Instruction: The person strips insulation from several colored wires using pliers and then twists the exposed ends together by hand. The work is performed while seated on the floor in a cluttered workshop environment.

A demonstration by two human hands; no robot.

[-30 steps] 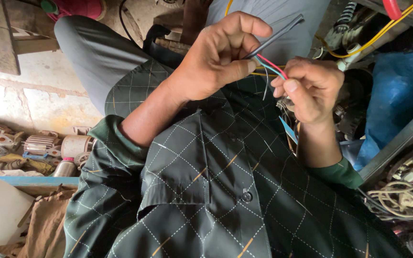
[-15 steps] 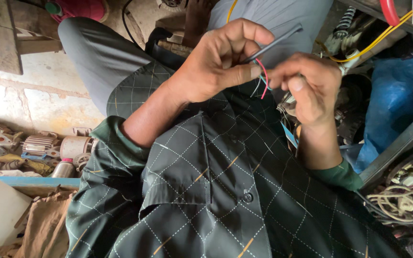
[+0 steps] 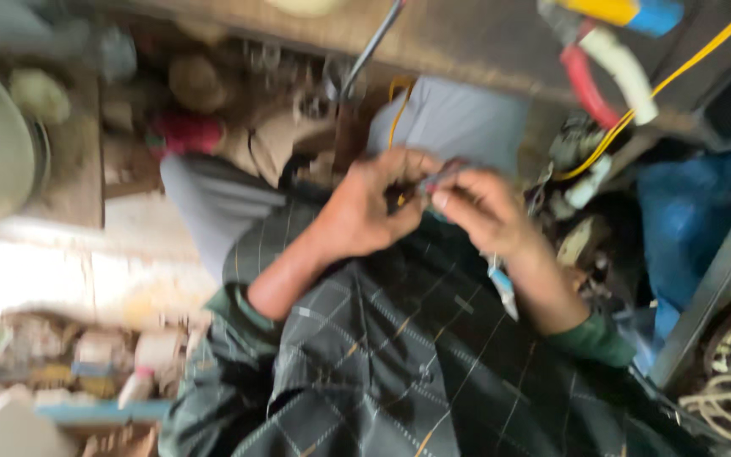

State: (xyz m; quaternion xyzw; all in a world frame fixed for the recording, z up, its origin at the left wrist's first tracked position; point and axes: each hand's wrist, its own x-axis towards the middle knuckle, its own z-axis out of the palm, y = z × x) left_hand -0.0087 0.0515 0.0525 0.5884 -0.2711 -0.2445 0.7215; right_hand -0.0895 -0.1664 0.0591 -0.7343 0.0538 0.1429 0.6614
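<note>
Pinching thin coloured wires (image 3: 440, 179) between left hand (image 3: 365, 211) and right hand (image 3: 484, 211), both closed on them; best held steady, close together, over the lap.

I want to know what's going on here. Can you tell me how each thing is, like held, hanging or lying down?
left hand: fingers curled, pinching the thin wires.
right hand: closed on the same wires, touching the left hand.
thin wires: held between both hands; blurred.
yellow cable: strung slanting past the bench edge.
blue-handled tool: hanging below the right wrist.
dark checked sleeves: pushed up the forearms.
</note>
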